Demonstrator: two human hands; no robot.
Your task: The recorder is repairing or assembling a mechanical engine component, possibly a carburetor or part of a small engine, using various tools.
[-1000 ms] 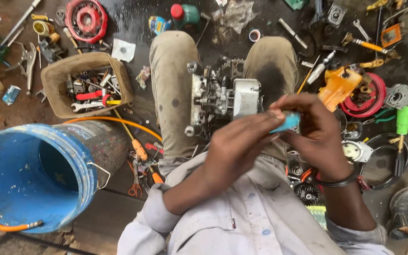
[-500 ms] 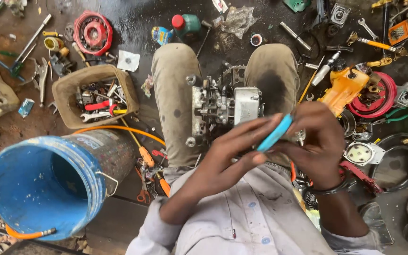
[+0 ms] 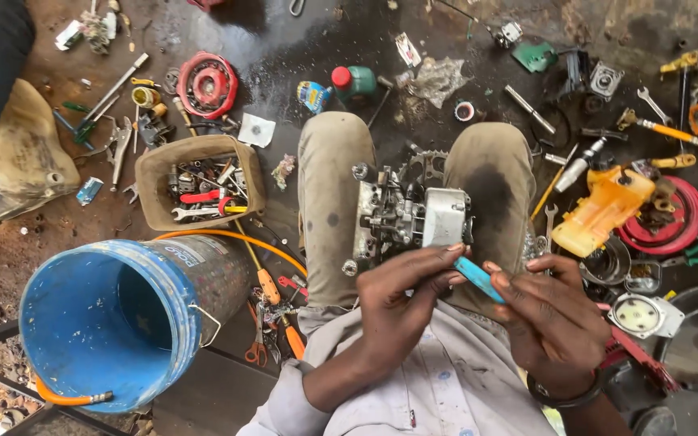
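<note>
A slim blue tool [image 3: 477, 278], something like a small handle or blade, is sitting between both hands just in front of the person's chest, below the knees. Its long axis is running from about ten o'clock to four o'clock. The left hand [image 3: 401, 303] is pinching the upper, ten o'clock end between thumb and fingers [image 3: 438, 257], while the right hand [image 3: 555, 319] is closing around the lower end from the four o'clock side, its fingers curled over the handle. Both hands are therefore clenched on the same piece, and neither is clearly the nearer one.

Directly at twelve o'clock from the tool, a small metal engine block [image 3: 409, 218] is resting on the person's lap between the two knees, just beside the left fingertips.

At nine o'clock, well apart, a brown tray [image 3: 151, 173] is lying on the floor [image 3: 284, 40] and holding spanners, a red-handled tool and loose bits of metal. At seven o'clock from it a large blue bucket [image 3: 66, 315] is standing; its inside is looking bare, with an orange hose [image 3: 228, 236] curving around the rim and reappearing at its base.

At two o'clock from the hands, an orange plastic housing [image 3: 603, 210] is lying beside a red round cover [image 3: 676, 218], among scattered wrenches and screwdrivers.
</note>
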